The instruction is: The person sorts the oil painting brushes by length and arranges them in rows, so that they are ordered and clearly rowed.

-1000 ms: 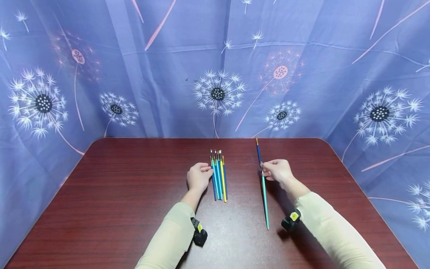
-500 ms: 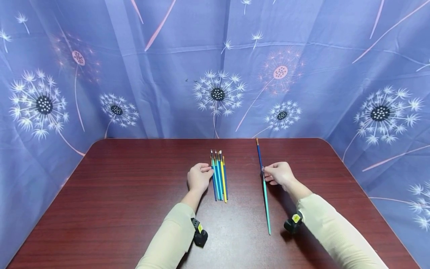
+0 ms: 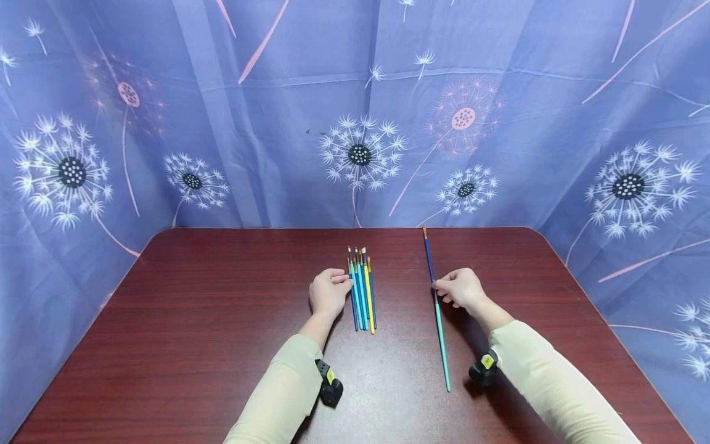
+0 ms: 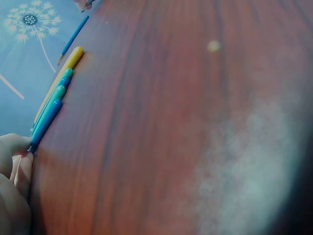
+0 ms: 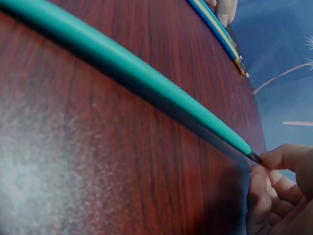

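Observation:
A row of thin paintbrushes [image 3: 363, 302], with blue, teal and yellow handles, lies side by side on the table, bristles away from me. At its left edge is my left hand [image 3: 328, 295], thumb and fingertips pinching the outermost brush; in the left wrist view the thumb [image 4: 17, 142] meets the row's far part. My right hand [image 3: 461, 290] pinches a teal paintbrush [image 3: 442, 345] near its dark ferrule [image 5: 255, 157]. Beyond it a blue paintbrush [image 3: 429, 259] lies nearly in line with the teal one, its handle end by my right fingertips. Those fingers hide the teal brush's bristles.
The dark red wooden table [image 3: 222, 345] has rounded far corners. A blue dandelion-print curtain [image 3: 277, 154] hangs along its back and sides. The blue brush's bristle tip reaches the table's far edge.
My right hand has come slightly nearer to me with the teal brush, whose handle end has moved nearer and a little right. The blue brush now shows more of its handle. My left hand stays still.

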Action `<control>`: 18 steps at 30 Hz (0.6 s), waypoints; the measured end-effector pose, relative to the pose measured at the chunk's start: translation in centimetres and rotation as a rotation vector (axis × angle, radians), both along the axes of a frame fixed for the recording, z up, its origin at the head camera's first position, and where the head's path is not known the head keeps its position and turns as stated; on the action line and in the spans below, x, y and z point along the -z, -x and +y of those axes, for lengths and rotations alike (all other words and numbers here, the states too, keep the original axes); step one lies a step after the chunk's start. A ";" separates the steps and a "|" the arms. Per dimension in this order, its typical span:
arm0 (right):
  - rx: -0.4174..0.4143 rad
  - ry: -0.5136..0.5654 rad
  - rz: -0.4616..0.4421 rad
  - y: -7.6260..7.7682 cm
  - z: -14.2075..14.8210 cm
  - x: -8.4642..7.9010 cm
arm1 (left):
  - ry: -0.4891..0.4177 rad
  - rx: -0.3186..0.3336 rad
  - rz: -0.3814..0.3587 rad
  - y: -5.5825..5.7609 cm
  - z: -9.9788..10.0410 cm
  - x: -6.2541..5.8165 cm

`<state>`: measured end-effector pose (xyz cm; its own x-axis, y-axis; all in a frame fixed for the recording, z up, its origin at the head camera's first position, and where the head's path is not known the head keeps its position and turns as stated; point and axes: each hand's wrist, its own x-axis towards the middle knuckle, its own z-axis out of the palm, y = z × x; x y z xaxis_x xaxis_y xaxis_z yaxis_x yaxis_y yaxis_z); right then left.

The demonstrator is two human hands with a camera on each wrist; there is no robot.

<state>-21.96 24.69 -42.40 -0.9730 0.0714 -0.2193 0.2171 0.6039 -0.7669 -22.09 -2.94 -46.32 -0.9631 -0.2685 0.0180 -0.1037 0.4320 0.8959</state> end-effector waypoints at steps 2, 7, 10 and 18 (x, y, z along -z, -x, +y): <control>0.003 -0.012 0.000 0.0 0.0 0.1 | 0.000 0.000 0.001 0.0 0.0 0.0; 0.009 -0.035 0.010 0.0 0.0 0.4 | -0.004 0.002 -0.001 0.0 0.0 -0.1; 0.010 -0.048 0.017 0.0 0.0 0.5 | -0.005 0.002 -0.003 0.0 0.0 -0.1; 0.020 -0.060 0.031 -0.2 -0.2 0.6 | -0.017 0.009 0.003 -0.2 0.0 -0.4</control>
